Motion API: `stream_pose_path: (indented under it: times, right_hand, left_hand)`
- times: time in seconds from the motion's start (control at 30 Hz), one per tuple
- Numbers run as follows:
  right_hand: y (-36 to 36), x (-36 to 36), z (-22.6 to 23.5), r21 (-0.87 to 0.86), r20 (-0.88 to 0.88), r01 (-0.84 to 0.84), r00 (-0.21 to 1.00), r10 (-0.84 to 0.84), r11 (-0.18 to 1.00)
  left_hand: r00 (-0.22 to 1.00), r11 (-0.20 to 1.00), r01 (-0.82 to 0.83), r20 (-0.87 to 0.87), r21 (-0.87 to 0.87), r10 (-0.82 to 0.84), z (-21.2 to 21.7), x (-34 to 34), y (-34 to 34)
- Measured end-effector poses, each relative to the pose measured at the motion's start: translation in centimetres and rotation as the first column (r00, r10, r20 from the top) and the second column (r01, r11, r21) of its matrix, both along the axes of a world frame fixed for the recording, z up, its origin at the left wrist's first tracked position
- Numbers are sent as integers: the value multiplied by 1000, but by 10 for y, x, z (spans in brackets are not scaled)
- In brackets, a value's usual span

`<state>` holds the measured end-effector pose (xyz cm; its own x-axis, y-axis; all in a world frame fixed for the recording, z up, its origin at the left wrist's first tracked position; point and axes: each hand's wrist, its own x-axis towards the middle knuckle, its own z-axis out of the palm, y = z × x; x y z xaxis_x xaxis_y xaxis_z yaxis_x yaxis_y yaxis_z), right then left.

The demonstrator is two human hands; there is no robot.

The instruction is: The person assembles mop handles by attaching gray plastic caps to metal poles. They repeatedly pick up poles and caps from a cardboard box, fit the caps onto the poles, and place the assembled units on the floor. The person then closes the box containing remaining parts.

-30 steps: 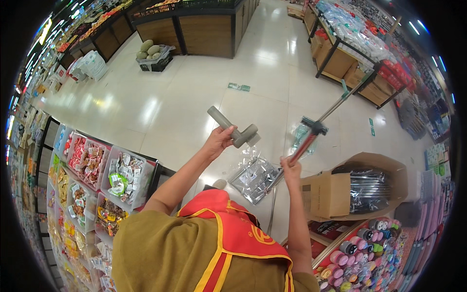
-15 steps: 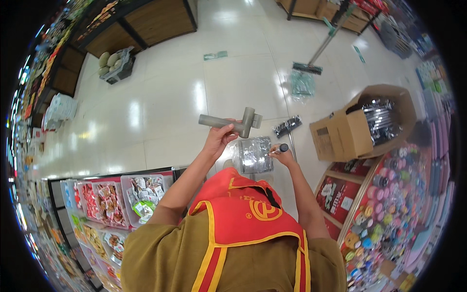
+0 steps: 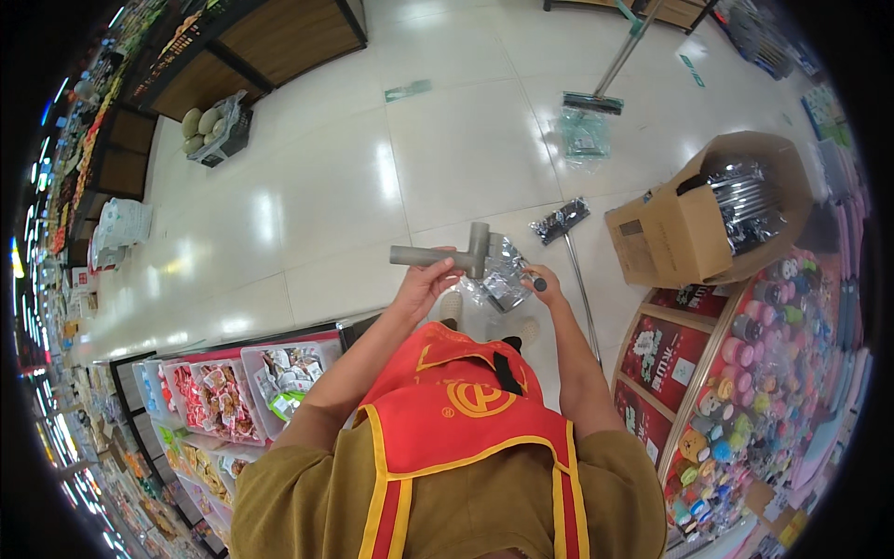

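My left hand (image 3: pixel 424 291) is closed around a grey T-shaped tool (image 3: pixel 479 244), held level with its crosspiece toward my right. My right hand (image 3: pixel 549 289) grips a pole with a dark round end cap (image 3: pixel 540 283), seen almost end-on. Below and between my hands is a flat grey piece wrapped in clear plastic (image 3: pixel 506 293), sitting at a tilt. Whether the pole joins it cannot be made out. Just beyond my right hand, a flat mop (image 3: pixel 562 220) with a plastic-wrapped head and metal pole lies slanting across the floor.
An open cardboard box (image 3: pixel 670 238) of plastic-wrapped metal poles stands at right, above a display of small colourful goods (image 3: pixel 736 410). Bins of packaged snacks (image 3: pixel 223 401) line the left. Farther off are another flat mop (image 3: pixel 593 102) and a crate of melons (image 3: pixel 223 135).
The plastic-wrapped grey piece has turned from flat to tilted. My left hand and the T-shaped tool have shifted slightly toward my right. The view has moved, showing more of the nearer mop's pole.
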<state>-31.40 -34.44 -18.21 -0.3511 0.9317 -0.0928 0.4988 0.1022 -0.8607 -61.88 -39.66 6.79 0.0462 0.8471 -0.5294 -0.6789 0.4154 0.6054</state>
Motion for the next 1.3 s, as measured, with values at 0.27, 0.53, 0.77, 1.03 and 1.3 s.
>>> stream_pose_path:
  times: [0.27,0.53,0.77,1.03,1.3]
  right_hand:
    - [13,15,-43,-314,-62,442,874,-482,840]
    - [1,47,11,-298,-33,421,892,-450,857]
    - [-28,78,78,-145,-38,558,822,-568,817]
    - [-86,31,207,-468,-321,473,697,-642,747]
    - [-87,30,254,-815,-438,294,250,-863,499]
  left_hand:
    - [995,994,104,11,-36,-103,-17,16,0]
    - [973,971,230,37,-61,-228,-31,37,12]
    - [946,945,325,34,-49,-323,-45,60,23]
    - [957,956,290,30,-38,-289,-13,125,25]
    - [886,867,434,-292,243,-361,-4,194,-21]
